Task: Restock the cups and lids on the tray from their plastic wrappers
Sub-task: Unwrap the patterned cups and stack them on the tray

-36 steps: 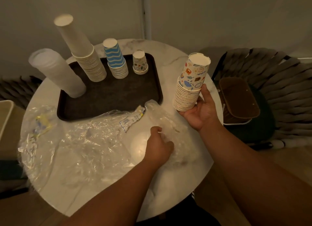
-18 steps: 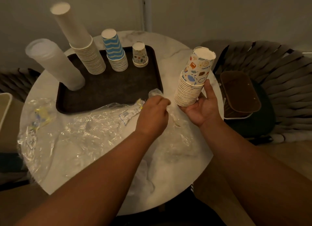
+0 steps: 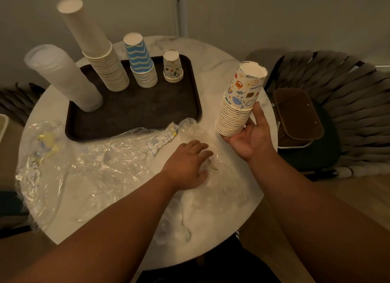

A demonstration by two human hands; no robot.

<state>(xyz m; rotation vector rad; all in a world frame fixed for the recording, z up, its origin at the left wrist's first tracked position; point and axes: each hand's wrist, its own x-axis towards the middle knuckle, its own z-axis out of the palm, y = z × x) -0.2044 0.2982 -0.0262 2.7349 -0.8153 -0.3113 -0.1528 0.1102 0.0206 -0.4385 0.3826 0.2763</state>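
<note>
The right hand [image 3: 250, 138] grips a stack of printed cups [image 3: 239, 102] (bases up), its long axis tilted right. The left hand [image 3: 187, 164] rests loosely spread on the plastic wrapper [image 3: 109, 162].

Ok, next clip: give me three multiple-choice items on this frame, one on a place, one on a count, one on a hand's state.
1. Where does the short patterned cup stack stand?
A. far right corner of the tray
B. on the chair
C. bare table

2. How many cup stacks stand on the tray?
A. one
B. three
C. five

3. What is the right hand doing?
A. lying flat on the table
B. pulling plastic
C. holding a patterned cup stack

Key: 1 A, it stands beside the blue zigzag stack; 2 B, white, blue and patterned; 3 C, fingers curl round its lower rims.
</note>
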